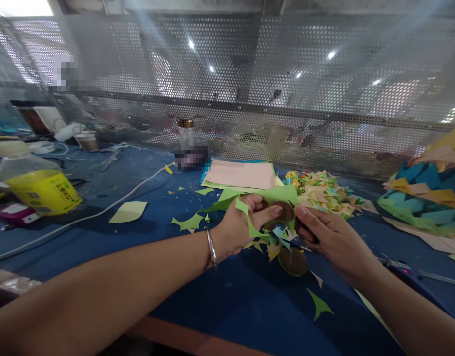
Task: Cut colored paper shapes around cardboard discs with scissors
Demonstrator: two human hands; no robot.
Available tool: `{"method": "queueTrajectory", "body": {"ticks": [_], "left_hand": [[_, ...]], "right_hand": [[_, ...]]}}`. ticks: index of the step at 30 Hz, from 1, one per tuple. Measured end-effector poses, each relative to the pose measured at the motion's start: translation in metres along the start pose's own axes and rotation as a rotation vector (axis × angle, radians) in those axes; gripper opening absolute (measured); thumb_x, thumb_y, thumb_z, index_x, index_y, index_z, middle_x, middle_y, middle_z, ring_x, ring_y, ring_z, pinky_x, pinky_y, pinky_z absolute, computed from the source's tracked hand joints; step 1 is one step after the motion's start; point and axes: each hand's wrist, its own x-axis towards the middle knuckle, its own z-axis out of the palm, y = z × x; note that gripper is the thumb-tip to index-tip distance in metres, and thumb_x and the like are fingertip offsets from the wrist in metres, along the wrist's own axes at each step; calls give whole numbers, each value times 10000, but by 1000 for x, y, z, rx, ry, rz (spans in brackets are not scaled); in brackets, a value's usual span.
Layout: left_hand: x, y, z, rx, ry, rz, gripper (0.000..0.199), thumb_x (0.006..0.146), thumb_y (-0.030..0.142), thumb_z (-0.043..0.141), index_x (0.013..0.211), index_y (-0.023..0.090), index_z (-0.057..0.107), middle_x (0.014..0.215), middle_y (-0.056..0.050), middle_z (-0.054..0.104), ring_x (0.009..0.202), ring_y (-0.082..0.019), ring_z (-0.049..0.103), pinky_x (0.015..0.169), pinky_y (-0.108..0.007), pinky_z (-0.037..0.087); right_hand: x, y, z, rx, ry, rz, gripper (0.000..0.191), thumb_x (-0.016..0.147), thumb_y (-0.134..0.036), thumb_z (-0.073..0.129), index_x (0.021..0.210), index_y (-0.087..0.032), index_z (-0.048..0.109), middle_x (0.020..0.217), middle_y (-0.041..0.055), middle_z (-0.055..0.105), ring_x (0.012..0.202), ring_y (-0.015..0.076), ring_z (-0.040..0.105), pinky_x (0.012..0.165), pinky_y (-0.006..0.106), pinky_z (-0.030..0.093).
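My left hand [244, 222], with a silver bracelet at the wrist, is closed on a green paper sheet [282, 194] with curved cut edges. A round brown disc [282, 213] shows against the sheet, between my hands. My right hand [321, 227] is closed at the sheet's right edge; what its fingers hold is too small and blurred to name. Below the hands, another brown disc [293, 262] lies on the blue table among pointed paper scraps [273, 248]. A green scrap [319, 304] lies nearer the front.
Behind the hands are stacked paper sheets [238, 174] and a heap of paper pieces [323, 190]. Layered paper pieces [423, 195] stand at right. A yellow-labelled bottle [42, 185] and a white cable [125, 199] are at left. A perforated metal screen [227, 74] borders the back.
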Motion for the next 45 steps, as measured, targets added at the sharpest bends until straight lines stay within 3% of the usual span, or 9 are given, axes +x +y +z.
{"method": "queueTrajectory", "body": {"ticks": [12, 18, 23, 27, 30, 35, 39, 45], "left_hand": [[1, -1, -1, 10, -42, 17, 117, 778, 194, 768, 868, 133, 724, 886, -60, 739, 828, -146, 673, 902, -309, 511], [7, 1, -8, 63, 89, 25, 162, 746, 241, 797, 834, 162, 687, 857, -50, 737, 800, -159, 674, 772, -308, 520], [10, 2, -16, 220, 147, 14, 138, 766, 232, 753, 814, 168, 641, 828, -45, 720, 780, -161, 667, 680, -278, 506], [8, 0, -15, 307, 49, 10, 168, 738, 233, 759, 753, 181, 600, 717, -3, 664, 651, -136, 607, 579, -260, 469], [7, 0, -11, 294, 10, 17, 191, 718, 218, 772, 705, 188, 584, 683, 1, 651, 637, -138, 607, 582, -269, 467], [5, 8, -9, 153, 153, 31, 137, 791, 269, 748, 798, 174, 649, 904, -78, 759, 818, -173, 685, 645, -273, 487], [3, 13, -7, 52, 172, -35, 100, 810, 238, 741, 829, 158, 684, 1023, -98, 773, 854, -156, 684, 646, -254, 478], [-1, 8, -2, -41, 113, -73, 125, 808, 222, 764, 771, 165, 659, 879, -43, 727, 771, -128, 630, 648, -253, 462]], "right_hand": [[1, 2, -1, -19, -21, 2, 666, 812, -857, 566, 644, -240, 380, 553, -71, 295, 470, 84, 238, 422, 242, 190], [2, 6, -4, -98, -3, -27, 637, 883, -822, 491, 718, -210, 553, 534, -72, 294, 449, 92, 243, 400, 238, 187], [2, 9, -7, -304, 130, -150, 525, 842, -715, 665, 705, -217, 572, 624, -20, 466, 590, 142, 422, 521, 270, 324], [0, 8, -3, -479, 190, -208, 434, 897, -637, 622, 764, -226, 587, 660, -8, 538, 592, 160, 480, 551, 297, 353], [-1, 7, -1, -429, 182, -210, 431, 903, -640, 615, 788, -224, 608, 679, 1, 561, 621, 168, 488, 554, 297, 340], [1, 12, -6, -294, 165, -166, 538, 937, -737, 500, 780, -229, 580, 587, -38, 406, 543, 145, 392, 493, 280, 301], [2, 14, -5, -170, 123, -82, 592, 921, -787, 473, 872, -215, 618, 577, -61, 362, 478, 120, 342, 433, 256, 280], [1, 8, 1, -52, 50, -18, 647, 845, -834, 546, 640, -233, 420, 541, -73, 308, 434, 78, 240, 382, 239, 181]]}}
